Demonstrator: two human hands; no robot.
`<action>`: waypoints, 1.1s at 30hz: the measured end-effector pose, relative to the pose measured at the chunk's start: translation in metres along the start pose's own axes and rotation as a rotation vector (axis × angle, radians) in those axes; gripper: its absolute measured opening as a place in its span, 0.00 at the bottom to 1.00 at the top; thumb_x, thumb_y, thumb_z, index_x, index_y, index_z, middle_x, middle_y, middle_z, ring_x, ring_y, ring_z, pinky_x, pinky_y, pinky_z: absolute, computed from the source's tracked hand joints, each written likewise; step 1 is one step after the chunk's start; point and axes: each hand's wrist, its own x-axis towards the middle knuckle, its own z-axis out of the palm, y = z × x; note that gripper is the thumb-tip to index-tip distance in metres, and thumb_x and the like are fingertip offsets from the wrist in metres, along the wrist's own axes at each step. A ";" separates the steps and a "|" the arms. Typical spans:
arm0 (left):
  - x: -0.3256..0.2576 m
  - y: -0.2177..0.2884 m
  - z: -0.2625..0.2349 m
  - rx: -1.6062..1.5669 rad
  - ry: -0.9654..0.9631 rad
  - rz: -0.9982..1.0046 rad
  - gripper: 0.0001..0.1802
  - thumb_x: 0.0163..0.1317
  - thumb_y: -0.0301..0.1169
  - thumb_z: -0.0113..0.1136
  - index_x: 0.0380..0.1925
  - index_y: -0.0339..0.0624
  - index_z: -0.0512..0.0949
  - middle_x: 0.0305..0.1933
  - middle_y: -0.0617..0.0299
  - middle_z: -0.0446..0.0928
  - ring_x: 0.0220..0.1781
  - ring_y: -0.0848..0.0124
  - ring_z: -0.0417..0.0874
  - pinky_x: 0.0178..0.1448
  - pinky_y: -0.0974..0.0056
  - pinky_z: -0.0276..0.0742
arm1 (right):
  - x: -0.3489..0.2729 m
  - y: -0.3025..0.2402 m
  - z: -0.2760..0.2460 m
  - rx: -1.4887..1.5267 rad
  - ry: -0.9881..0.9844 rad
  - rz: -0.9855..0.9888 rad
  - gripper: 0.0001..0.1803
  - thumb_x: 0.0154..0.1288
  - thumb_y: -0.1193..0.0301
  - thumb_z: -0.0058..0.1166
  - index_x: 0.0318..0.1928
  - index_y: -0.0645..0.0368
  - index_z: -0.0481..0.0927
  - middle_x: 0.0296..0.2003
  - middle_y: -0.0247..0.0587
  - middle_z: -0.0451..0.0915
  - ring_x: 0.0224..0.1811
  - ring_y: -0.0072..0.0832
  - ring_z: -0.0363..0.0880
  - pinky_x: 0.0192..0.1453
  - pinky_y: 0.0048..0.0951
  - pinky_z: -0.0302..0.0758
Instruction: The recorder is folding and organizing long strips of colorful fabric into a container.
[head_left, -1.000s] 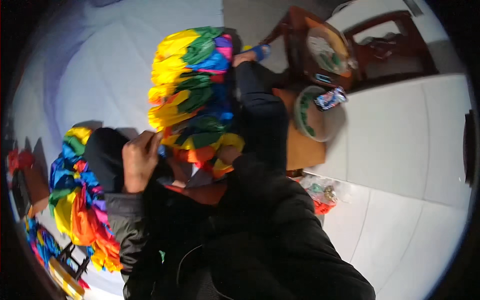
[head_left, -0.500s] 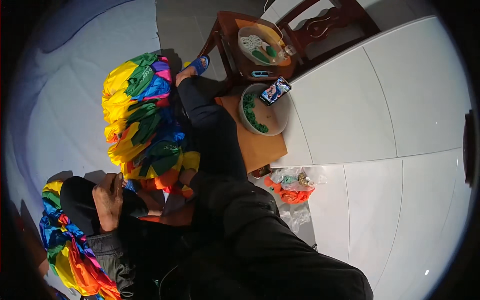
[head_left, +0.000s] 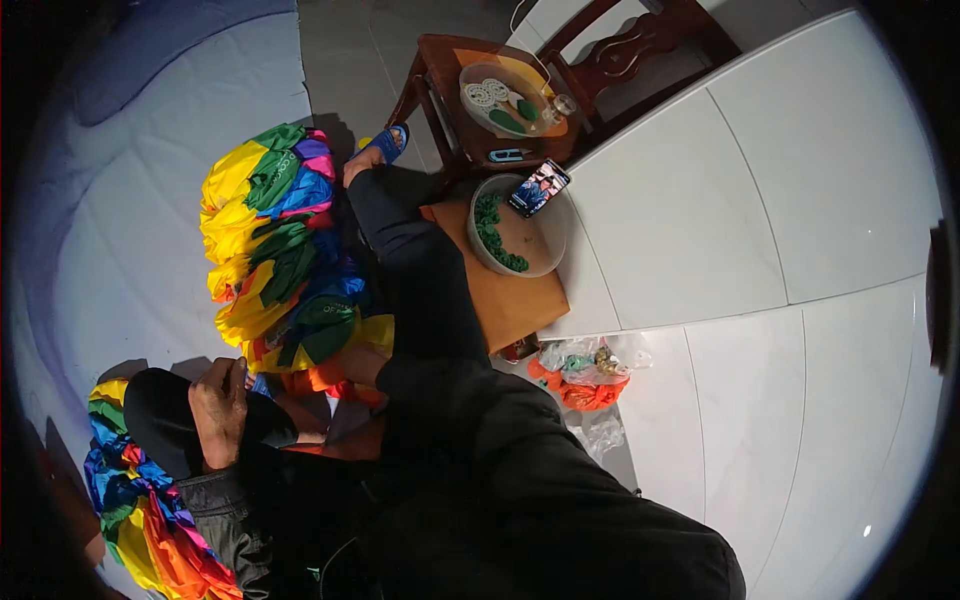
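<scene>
My left hand is closed, with thumb and forefinger pinched together above my bent left knee. Anything between those fingertips is too small to make out. A long bundle of shiny rainbow-coloured fabric lies bunched in folds beyond it. At the bundle's near end is my right hand, against yellow and orange folds. Its fingers are hidden, so its grip does not show. Another heap of the same multicoloured fabric lies at the left, beside my left sleeve.
A clear tub of small green pieces stands on a brown board, with a phone on its rim. Behind it, a wooden chair bears a bowl of white spools and blue thread snips. Plastic bags lie at the right.
The whole view has shifted slightly. My right hand shows more among the near folds, where the yellow flap has moved. My left hand stays pinched in nearly the same place.
</scene>
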 end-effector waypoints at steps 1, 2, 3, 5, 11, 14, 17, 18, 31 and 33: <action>0.004 0.007 0.004 -0.036 0.010 0.039 0.08 0.65 0.26 0.61 0.33 0.29 0.79 0.26 0.44 0.80 0.25 0.52 0.82 0.32 0.61 0.75 | -0.018 0.003 -0.031 -0.210 0.134 0.528 0.09 0.58 0.70 0.56 0.37 0.61 0.81 0.40 0.49 0.82 0.42 0.51 0.80 0.48 0.48 0.78; 0.007 0.011 0.007 -0.065 0.008 0.058 0.08 0.65 0.26 0.61 0.33 0.29 0.79 0.26 0.43 0.79 0.25 0.52 0.82 0.32 0.60 0.74 | -0.032 0.003 -0.058 -0.236 0.139 0.555 0.09 0.58 0.70 0.56 0.37 0.61 0.81 0.40 0.49 0.82 0.42 0.51 0.80 0.48 0.48 0.78; 0.010 0.017 0.010 -0.095 0.004 0.076 0.08 0.65 0.26 0.61 0.32 0.29 0.79 0.26 0.43 0.79 0.25 0.51 0.81 0.31 0.60 0.74 | -0.045 0.011 -0.082 -0.143 0.124 0.502 0.08 0.58 0.71 0.55 0.36 0.61 0.81 0.37 0.48 0.82 0.41 0.51 0.80 0.46 0.49 0.78; 0.017 0.029 0.016 -0.128 0.001 0.110 0.08 0.65 0.26 0.61 0.32 0.29 0.79 0.25 0.43 0.78 0.25 0.50 0.81 0.31 0.60 0.74 | -0.065 0.025 -0.120 0.061 0.102 0.378 0.06 0.57 0.73 0.52 0.33 0.60 0.80 0.33 0.46 0.82 0.40 0.52 0.80 0.44 0.51 0.77; 0.011 0.033 0.029 -0.117 -0.101 0.167 0.09 0.64 0.28 0.62 0.33 0.30 0.79 0.24 0.42 0.75 0.23 0.52 0.79 0.29 0.59 0.71 | -0.075 0.001 -0.181 0.167 0.300 0.297 0.10 0.65 0.68 0.55 0.43 0.59 0.77 0.33 0.52 0.75 0.38 0.50 0.75 0.41 0.54 0.70; 0.006 0.041 0.031 -0.172 -0.211 0.180 0.09 0.65 0.29 0.62 0.33 0.31 0.80 0.24 0.42 0.76 0.23 0.55 0.80 0.29 0.59 0.72 | -0.077 -0.025 -0.214 0.101 0.590 0.235 0.10 0.65 0.68 0.55 0.43 0.60 0.77 0.31 0.51 0.76 0.36 0.50 0.77 0.39 0.55 0.70; 0.002 0.052 0.032 -0.284 -0.361 0.157 0.10 0.65 0.30 0.62 0.34 0.32 0.80 0.24 0.44 0.77 0.24 0.60 0.81 0.30 0.60 0.73 | -0.071 -0.057 -0.264 0.413 0.824 0.284 0.05 0.64 0.71 0.55 0.37 0.59 0.76 0.28 0.52 0.79 0.33 0.55 0.79 0.32 0.47 0.70; 0.002 0.054 0.033 -0.342 -0.448 0.130 0.10 0.65 0.31 0.62 0.35 0.32 0.81 0.25 0.46 0.78 0.25 0.62 0.83 0.31 0.61 0.75 | -0.070 -0.062 -0.275 0.411 0.828 0.286 0.05 0.64 0.71 0.55 0.37 0.59 0.76 0.28 0.52 0.79 0.33 0.55 0.79 0.32 0.47 0.70; -0.008 0.030 0.059 -0.545 -0.927 0.012 0.17 0.69 0.30 0.60 0.55 0.34 0.76 0.37 0.55 0.85 0.39 0.69 0.88 0.42 0.64 0.85 | -0.080 -0.125 -0.443 0.970 1.222 0.124 0.04 0.68 0.76 0.58 0.38 0.64 0.79 0.26 0.24 0.76 0.27 0.10 0.70 0.30 0.18 0.68; -0.008 0.027 0.059 -0.489 -0.880 0.078 0.20 0.67 0.31 0.62 0.56 0.34 0.76 0.37 0.52 0.85 0.39 0.66 0.88 0.41 0.63 0.84 | -0.090 -0.142 -0.469 1.090 1.205 0.110 0.03 0.69 0.76 0.57 0.39 0.64 0.79 0.29 0.29 0.79 0.30 0.13 0.74 0.34 0.18 0.71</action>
